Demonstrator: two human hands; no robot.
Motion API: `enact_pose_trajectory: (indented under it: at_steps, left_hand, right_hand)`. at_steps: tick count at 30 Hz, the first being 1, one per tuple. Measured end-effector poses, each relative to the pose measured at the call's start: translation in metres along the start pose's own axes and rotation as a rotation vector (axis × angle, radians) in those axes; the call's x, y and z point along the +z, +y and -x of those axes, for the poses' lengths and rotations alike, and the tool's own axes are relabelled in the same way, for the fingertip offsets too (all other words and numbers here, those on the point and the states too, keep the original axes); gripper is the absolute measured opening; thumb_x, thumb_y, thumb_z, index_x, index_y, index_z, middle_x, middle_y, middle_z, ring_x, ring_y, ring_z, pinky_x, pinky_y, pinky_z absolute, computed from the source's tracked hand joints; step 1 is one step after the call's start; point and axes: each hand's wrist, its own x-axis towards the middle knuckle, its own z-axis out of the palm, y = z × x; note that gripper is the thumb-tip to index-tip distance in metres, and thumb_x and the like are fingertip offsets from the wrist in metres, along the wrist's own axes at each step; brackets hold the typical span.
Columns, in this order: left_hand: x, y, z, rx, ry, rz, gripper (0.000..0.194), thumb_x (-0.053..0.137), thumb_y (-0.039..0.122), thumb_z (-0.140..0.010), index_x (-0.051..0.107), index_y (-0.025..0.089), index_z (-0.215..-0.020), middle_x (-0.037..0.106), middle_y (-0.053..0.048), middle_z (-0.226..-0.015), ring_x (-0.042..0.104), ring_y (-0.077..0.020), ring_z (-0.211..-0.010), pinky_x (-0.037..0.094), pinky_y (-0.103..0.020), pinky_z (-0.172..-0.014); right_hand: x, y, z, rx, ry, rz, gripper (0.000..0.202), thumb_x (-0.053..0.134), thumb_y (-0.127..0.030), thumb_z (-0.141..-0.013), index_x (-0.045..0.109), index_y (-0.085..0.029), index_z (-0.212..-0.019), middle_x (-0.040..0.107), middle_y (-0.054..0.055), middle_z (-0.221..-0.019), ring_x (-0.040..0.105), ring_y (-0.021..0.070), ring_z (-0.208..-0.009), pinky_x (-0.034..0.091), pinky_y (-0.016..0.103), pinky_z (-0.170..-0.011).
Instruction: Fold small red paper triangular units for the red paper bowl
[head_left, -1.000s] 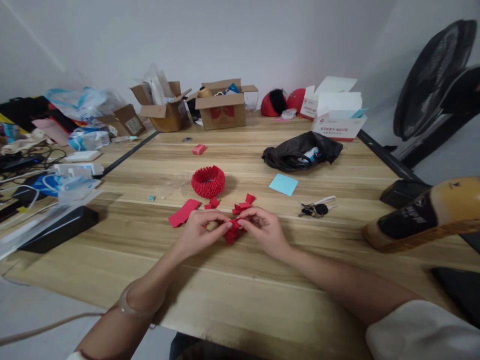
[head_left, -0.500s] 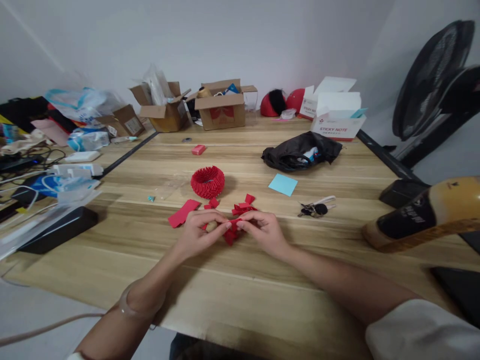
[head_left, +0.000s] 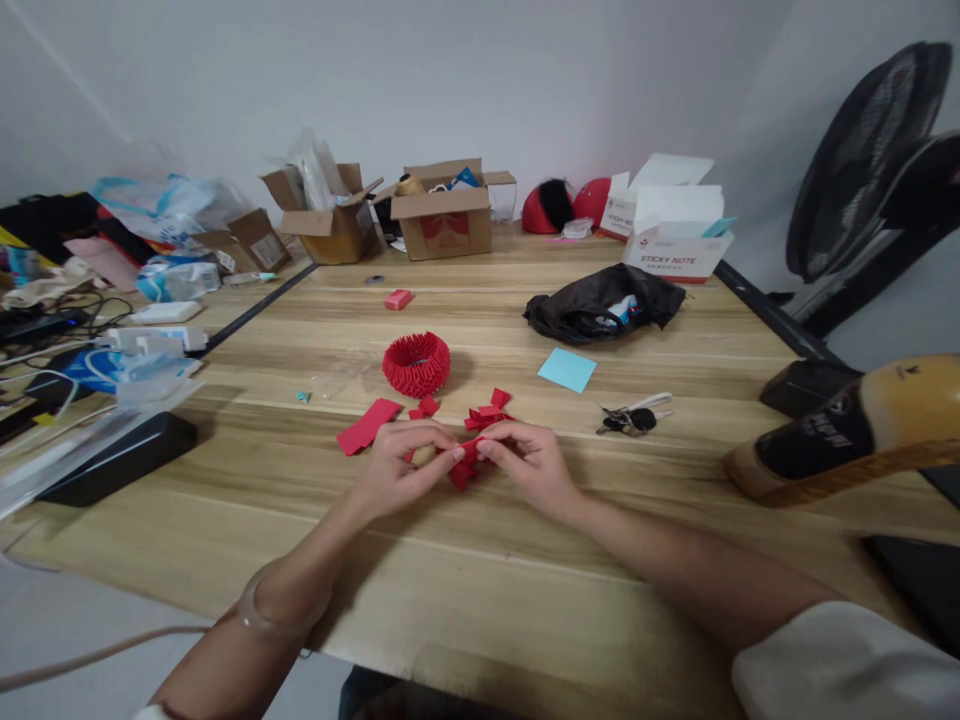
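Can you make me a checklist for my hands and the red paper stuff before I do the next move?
1. Left hand pinching the small red paper: ok.
2. Right hand pinching it too: ok.
3. Folds neat and even: cannot tell, fingers hide most of it.
4. Spiky red bowl upright and clear of both hands: ok, it sits beyond them.
5. Space around the hands free of loose red pieces: not ok, some lie close by.
6. Keys away from the fingers: ok, off to the right.
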Motion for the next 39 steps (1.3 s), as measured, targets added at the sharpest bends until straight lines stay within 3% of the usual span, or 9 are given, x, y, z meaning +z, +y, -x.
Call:
enact_pose_trajectory:
  at_steps: [10, 22, 27, 34, 39]
  left_hand:
    - [0.0011, -0.0036, 0.0005, 0.011, 0.036, -0.005, 0.005, 0.069, 0.014, -0.079, 0.068, 0.015, -0.074, 0.071, -0.003, -0.070, 0.064, -0.0110, -0.062, 0.052, -0.021, -0.062]
    - [0.0013, -0.0062, -0.0007, 0.120, 0.041, -0.065, 0.004, 0.069, 0.012, -0.078, 0.068, 0.016, -0.078, 0.073, -0.003, -0.073, 0.067, -0.0117, -0.065, 0.053, -0.021, -0.062]
    - [0.0001, -0.0031, -0.0025, 0.098, 0.035, -0.074, 0.002, 0.067, 0.014, -0.080, 0.068, 0.016, -0.079, 0.073, -0.004, -0.073, 0.067, -0.0126, -0.064, 0.054, -0.023, -0.063]
    - [-0.0008, -0.0008, -0.0019, 0.068, 0.010, -0.101, 0.001, 0.067, 0.015, -0.080, 0.067, 0.016, -0.079, 0.073, -0.003, -0.073, 0.067, -0.0125, -0.066, 0.052, -0.023, -0.064]
    - [-0.0001, -0.0009, -0.0022, 0.115, 0.009, -0.112, 0.003, 0.068, 0.014, -0.079, 0.067, 0.016, -0.080, 0.072, -0.003, -0.073, 0.066, -0.0120, -0.066, 0.052, -0.022, -0.063]
  right_hand:
    - [0.0008, 0.0013, -0.0021, 0.079, -0.005, -0.089, 0.012, 0.072, -0.031, -0.076, 0.071, -0.019, -0.076, 0.069, 0.002, -0.071, 0.061, 0.0121, -0.062, 0.050, 0.024, -0.059]
    - [0.0006, 0.0017, -0.0014, 0.081, -0.020, -0.073, 0.016, 0.072, -0.034, -0.077, 0.071, -0.018, -0.078, 0.070, 0.003, -0.073, 0.063, 0.0121, -0.063, 0.053, 0.025, -0.061]
    - [0.0002, 0.0021, -0.0006, 0.020, -0.012, -0.094, 0.015, 0.070, -0.028, -0.077, 0.070, -0.021, -0.090, 0.071, 0.004, -0.086, 0.067, 0.0134, -0.072, 0.057, 0.027, -0.069]
    - [-0.0028, -0.0013, -0.0017, -0.178, 0.007, 0.150, 0.008, 0.065, -0.021, -0.081, 0.073, -0.023, -0.079, 0.072, 0.007, -0.088, 0.067, 0.0204, -0.089, 0.055, 0.038, -0.082]
    - [-0.0030, -0.0034, -0.0029, -0.222, 0.001, 0.192, 0.008, 0.067, -0.019, -0.080, 0.072, -0.022, -0.074, 0.073, 0.007, -0.085, 0.068, 0.0216, -0.086, 0.052, 0.042, -0.086]
